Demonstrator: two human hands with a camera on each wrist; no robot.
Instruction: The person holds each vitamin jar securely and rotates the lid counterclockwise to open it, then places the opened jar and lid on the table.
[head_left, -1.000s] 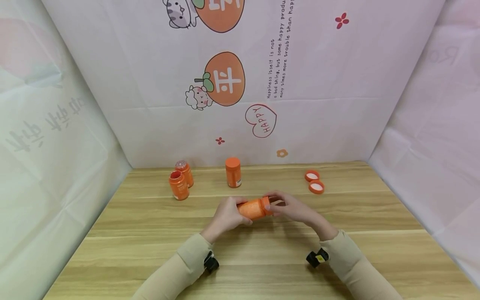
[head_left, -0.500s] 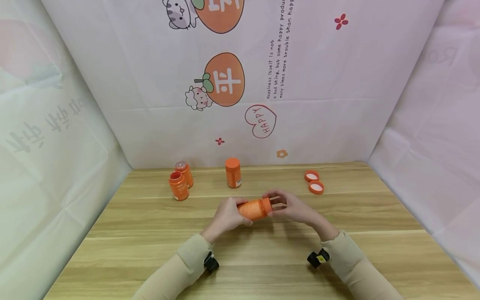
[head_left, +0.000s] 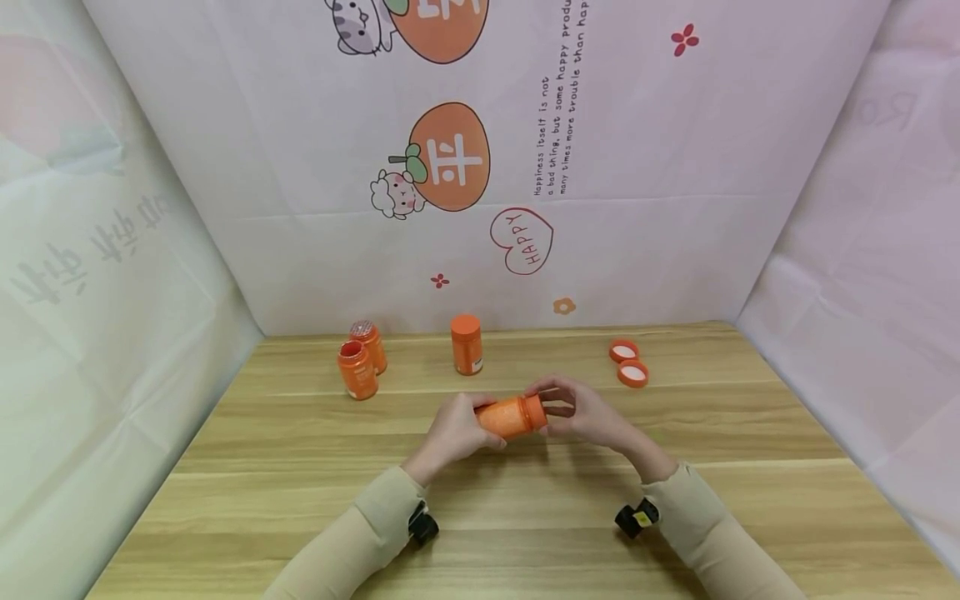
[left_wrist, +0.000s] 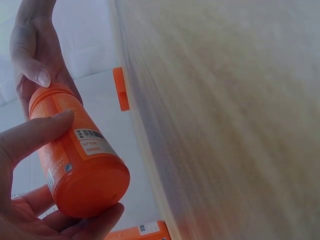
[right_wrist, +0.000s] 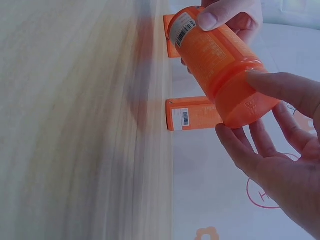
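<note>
My left hand (head_left: pixel 456 429) grips the body of an orange plastic bottle (head_left: pixel 504 418), tilted on its side above the table. Its cap (right_wrist: pixel 246 101) points to the right, and my right hand (head_left: pixel 588 414) has thumb and fingertips around that cap. In the left wrist view the bottle's base (left_wrist: pixel 93 190) faces the camera, with a barcode label on its side. The right wrist view shows the thumb (right_wrist: pixel 285 90) on one side of the cap and the fingers on the other.
A capped orange bottle (head_left: pixel 467 346) stands at the back middle. Two uncapped orange bottles, one in front (head_left: pixel 358 372) and one behind (head_left: pixel 367 340), stand back left. Two loose caps (head_left: pixel 633 373) lie white side up at back right. White printed sheets (head_left: pixel 637 167) enclose the wooden table (head_left: pixel 300 467).
The right hand's fingers have shifted slightly around the cap, showing more of it. The left hand and bottle stay nearly in place.
</note>
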